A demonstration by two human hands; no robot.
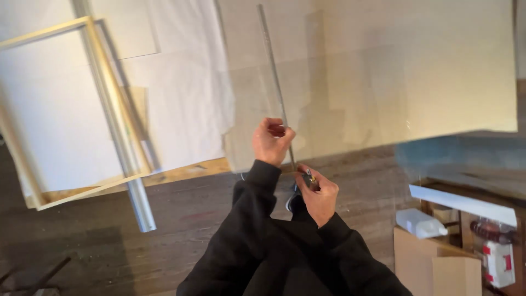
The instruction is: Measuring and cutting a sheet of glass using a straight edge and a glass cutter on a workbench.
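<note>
The person's left hand (271,141) is curling closed around a long, thin grey metal strip (272,77), gripping it near its lower end, with the fingers folded over the top of it. The strip is running away from the person across a big sheet of pale cardboard (416,71) lying on the dark wooden plank floor (181,219), its far end reaching almost to the cardboard's far edge. The right hand (318,194) is closing into a fist around a small brass-tipped tool (310,178), whose tip is sitting just beside the near end of the strip, at the cardboard's near edge; whether the two are touching I cannot tell. Both arms are wearing black sleeves (257,219).

To the left, white paper sheets (181,82) are overlapping the cardboard, and a pale wooden picture frame (93,109) is lying over them with a long silver metal bar (129,159) resting across its right side and sticking out onto the floor. At the lower right, brown cardboard boxes (433,263) are standing on the floor, with a white plastic jug (419,223) among them.
</note>
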